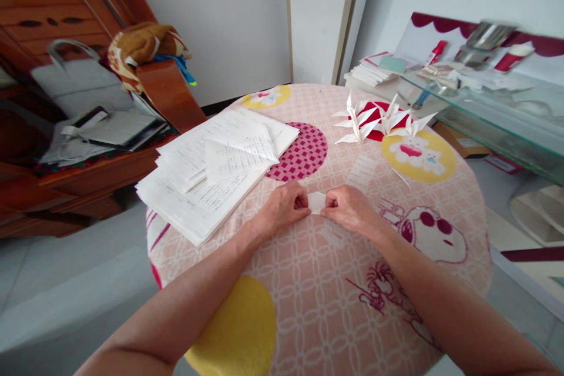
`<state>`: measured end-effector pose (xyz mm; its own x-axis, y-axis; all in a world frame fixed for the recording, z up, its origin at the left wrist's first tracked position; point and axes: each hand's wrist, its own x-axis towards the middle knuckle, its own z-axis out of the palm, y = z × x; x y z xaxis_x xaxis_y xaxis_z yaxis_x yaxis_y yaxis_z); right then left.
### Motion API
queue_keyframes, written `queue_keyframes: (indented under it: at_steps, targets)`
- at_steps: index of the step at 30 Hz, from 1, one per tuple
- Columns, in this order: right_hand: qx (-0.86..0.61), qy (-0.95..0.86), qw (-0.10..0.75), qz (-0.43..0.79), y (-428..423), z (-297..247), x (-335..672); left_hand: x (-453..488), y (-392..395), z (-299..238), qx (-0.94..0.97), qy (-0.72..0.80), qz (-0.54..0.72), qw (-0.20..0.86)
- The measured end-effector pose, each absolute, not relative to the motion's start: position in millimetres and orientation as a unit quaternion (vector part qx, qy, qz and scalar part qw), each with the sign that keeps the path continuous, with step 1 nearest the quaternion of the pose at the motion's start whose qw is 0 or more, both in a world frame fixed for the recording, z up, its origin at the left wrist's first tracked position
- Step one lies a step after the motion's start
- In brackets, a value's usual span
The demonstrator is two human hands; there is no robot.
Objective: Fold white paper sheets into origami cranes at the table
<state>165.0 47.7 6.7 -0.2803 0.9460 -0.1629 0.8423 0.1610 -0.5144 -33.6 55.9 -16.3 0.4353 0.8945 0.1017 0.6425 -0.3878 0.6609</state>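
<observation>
My left hand (283, 207) and my right hand (349, 207) meet at the middle of a round table covered with a pink patterned cloth (335, 294). Both pinch a small folded piece of white paper (316, 202) that lies on the cloth between them, fingers curled on its two ends. Past my hands, at the far side of the table, stand several folded white paper cranes (378, 120). A thick stack of printed white sheets (211, 167) lies to the left of my left hand, its top sheets partly folded over.
A wooden bench (88, 173) at the left holds a grey bag (79, 82), papers and a brown stuffed toy (145, 44). At the right stands a glass shelf (497, 106) with bottles and papers, close to the table's edge. A white wall and door frame stand behind.
</observation>
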Motion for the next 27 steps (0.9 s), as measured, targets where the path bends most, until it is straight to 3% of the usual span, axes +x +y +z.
queue_keyframes:
  at_steps: [12,16,24,27]
  targets:
    - [-0.591,-0.751,0.104,0.276,48,9,166,-59,69,-14,0.804,0.424,0.214,0.358]
    - [-0.592,-0.752,0.1,0.274,47,9,167,-47,64,-16,0.782,0.484,0.252,0.299]
    - [-0.589,-0.8,0.076,0.088,35,16,161,-32,63,-14,0.805,0.507,0.213,0.222]
    - [-0.569,-0.813,0.099,0.074,35,15,161,-32,62,-13,0.798,0.511,0.222,0.231]
